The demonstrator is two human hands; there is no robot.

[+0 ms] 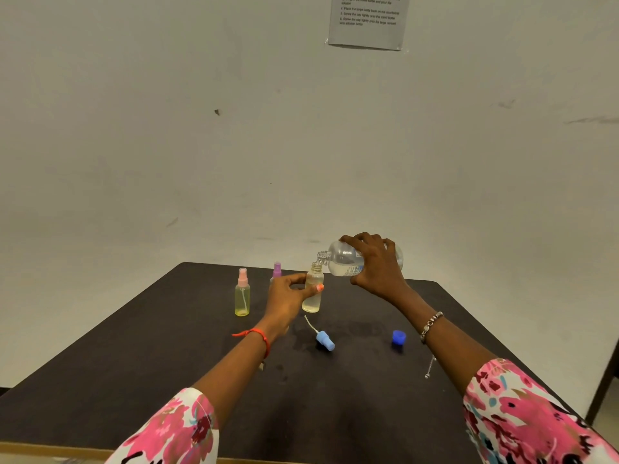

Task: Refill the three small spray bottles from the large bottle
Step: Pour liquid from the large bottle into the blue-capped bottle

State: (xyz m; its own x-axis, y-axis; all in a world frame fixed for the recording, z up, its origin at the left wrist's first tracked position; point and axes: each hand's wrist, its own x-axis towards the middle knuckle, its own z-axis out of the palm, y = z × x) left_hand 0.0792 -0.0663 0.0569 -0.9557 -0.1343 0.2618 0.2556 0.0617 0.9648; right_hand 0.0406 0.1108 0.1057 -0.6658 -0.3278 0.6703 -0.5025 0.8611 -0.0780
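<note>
While right hand (378, 267) grips large bottle (345, 259) tilted at mouth of open small bottle (313, 296), left hand (284, 298) holding it on dark table (134, 363), pink-top bottle (242, 293) & purple-top bottle (277, 270) at left, blue sprayer head (325, 340), blue cap (398, 337) nearer, pale wall (234, 128) w/ paper sheet (368, 21).

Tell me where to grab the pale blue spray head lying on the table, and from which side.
Likely best: take the spray head by its blue body, from above, pinching across its width. It lies on its side on the table, so the top is free. Avoid the thin white tube pointing away from you; it looks too slender to hold firmly.
</note>
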